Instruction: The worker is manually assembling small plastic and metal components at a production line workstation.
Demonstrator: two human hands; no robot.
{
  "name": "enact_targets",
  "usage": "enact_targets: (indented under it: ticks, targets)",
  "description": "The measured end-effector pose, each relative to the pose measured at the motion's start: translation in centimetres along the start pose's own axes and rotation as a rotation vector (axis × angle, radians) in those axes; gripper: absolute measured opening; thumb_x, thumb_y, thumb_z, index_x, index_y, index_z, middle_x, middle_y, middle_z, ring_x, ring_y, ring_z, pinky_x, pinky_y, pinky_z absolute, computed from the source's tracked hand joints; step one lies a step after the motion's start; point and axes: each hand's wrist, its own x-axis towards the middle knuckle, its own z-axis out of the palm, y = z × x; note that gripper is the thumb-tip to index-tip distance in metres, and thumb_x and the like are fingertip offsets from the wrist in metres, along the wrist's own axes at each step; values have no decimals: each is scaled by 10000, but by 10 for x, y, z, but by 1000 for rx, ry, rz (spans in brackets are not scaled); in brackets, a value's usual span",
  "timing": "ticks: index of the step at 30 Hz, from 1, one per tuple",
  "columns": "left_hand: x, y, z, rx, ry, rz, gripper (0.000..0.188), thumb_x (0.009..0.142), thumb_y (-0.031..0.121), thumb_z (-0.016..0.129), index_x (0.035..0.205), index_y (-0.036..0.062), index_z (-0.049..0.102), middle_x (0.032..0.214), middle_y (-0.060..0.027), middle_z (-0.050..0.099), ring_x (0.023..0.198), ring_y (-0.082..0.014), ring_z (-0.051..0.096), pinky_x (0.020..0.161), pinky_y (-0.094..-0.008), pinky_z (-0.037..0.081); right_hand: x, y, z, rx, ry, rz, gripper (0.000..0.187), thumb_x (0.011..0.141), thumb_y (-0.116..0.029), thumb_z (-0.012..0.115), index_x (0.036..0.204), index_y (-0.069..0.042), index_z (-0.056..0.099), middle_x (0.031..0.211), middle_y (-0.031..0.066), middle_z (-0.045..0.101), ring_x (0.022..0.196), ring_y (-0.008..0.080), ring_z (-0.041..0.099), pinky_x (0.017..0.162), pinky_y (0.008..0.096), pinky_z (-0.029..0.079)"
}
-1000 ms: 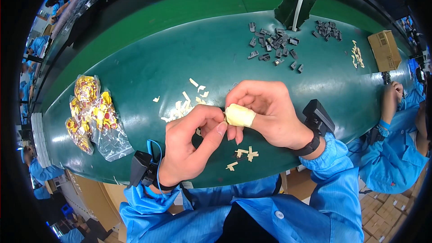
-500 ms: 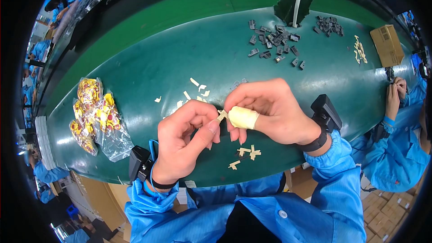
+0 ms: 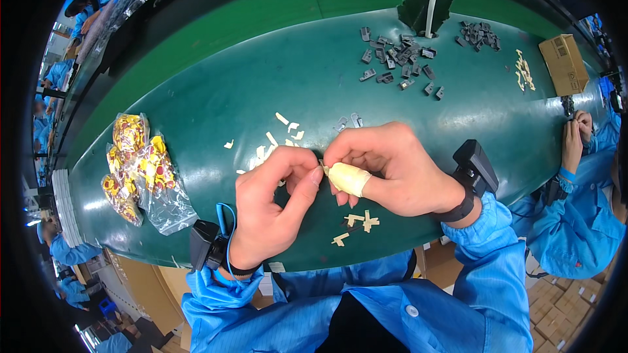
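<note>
My left hand (image 3: 271, 202) and my right hand (image 3: 402, 173) meet fingertip to fingertip above the middle of the green table. Pinched between them is a small cream piece (image 3: 325, 168), mostly hidden by the fingers. Pale yellow tape or a cover (image 3: 348, 178) wraps my right thumb. Several cream strips (image 3: 271, 138) lie loose beyond my left hand. Nearer my body, below the hands, rest some cream L- and cross-shaped pieces (image 3: 370, 221). Two small greyish clear parts (image 3: 356, 119) sit just past my right hand.
Dark grey plastic parts (image 3: 409, 55) lie scattered at the far side, with another dark pile (image 3: 479, 36) to their right. Farther right are cream strips (image 3: 524, 72) and a cardboard box (image 3: 564, 65). Clear bags of yellow-and-red items (image 3: 140, 167) lie left. A co-worker's hands (image 3: 575, 132) are at right.
The cream piece between my fingertips now shows less, more covered by the fingers. My left hand has shifted slightly right and its fingertips press closer to my right thumb.
</note>
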Motion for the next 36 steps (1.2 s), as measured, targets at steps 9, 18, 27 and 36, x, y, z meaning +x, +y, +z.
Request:
enact_targets:
  ticks: [9, 18, 27, 36]
  targets:
    - [1, 2, 2, -30, -61, 21, 87, 946, 15, 588, 994, -48, 622, 785, -112, 665, 674, -157, 654, 617, -259, 499, 0, 2, 1, -62, 29, -50, 74, 922, -12, 546, 935, 35, 602, 752, 61, 639, 673, 93, 621, 603, 240, 515]
    - [1, 5, -3, -53, -117, -38, 134, 966, 21, 556, 999, -87, 628, 825, -121, 685, 713, -151, 667, 647, -256, 535, 1, 2, 3, -136, 50, -128, 74, 912, -25, 561, 917, 28, 611, 725, 60, 634, 646, 97, 610, 580, 246, 499]
    - [2, 5, -2, -25, -116, 15, 123, 963, 21, 560, 995, -72, 634, 807, -107, 691, 714, -148, 674, 650, -248, 527, 1, 4, 2, -208, 60, -170, 43, 875, 10, 569, 875, 24, 609, 677, 63, 626, 592, 92, 574, 527, 256, 462]
    - [3, 7, -4, -85, -129, -38, 141, 970, 29, 546, 1010, -77, 629, 819, -110, 691, 732, -157, 677, 678, -254, 530, 1, 4, 3, -204, 66, -195, 44, 869, 23, 564, 876, 22, 607, 705, 76, 658, 598, 109, 599, 528, 261, 468]
